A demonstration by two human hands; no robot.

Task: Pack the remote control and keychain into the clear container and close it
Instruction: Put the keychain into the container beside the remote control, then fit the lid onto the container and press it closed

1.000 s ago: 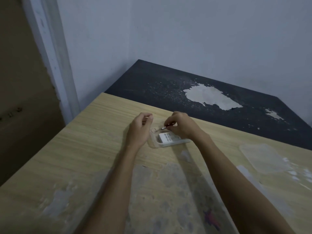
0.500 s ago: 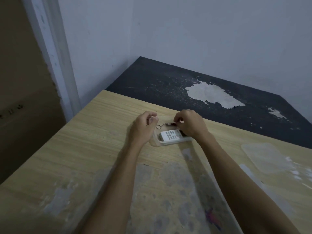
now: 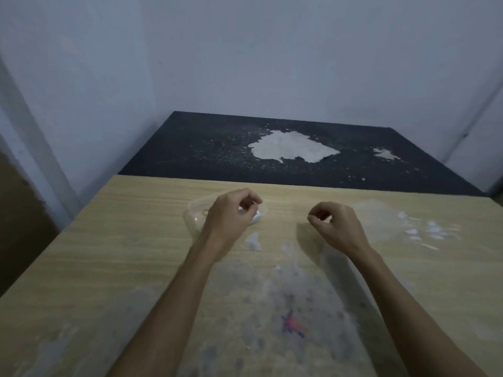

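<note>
The clear container (image 3: pixel 194 214) sits on the wooden table, mostly covered by my left hand (image 3: pixel 231 214). A white corner of the remote control (image 3: pixel 257 216) shows inside it, just right of that hand. A small metal ring of the keychain (image 3: pixel 205 212) shows inside the container at the left of my wrist. My left hand's fingers are curled, thumb against fingertips, and whatever lies under them is hidden. My right hand (image 3: pixel 336 225) hovers over bare table to the right of the container, fingers loosely curled with nothing in them.
A clear flat lid (image 3: pixel 381 213) lies on the table right of my right hand, with white flakes (image 3: pixel 424 232) beyond it. The wooden table (image 3: pixel 122 254) has worn grey patches near me. A black surface (image 3: pixel 204 148) adjoins its far edge, against white walls.
My right hand has let go of the keychain and moved right, away from the container. My left hand has shifted over the container. The view has turned to face the table squarely.
</note>
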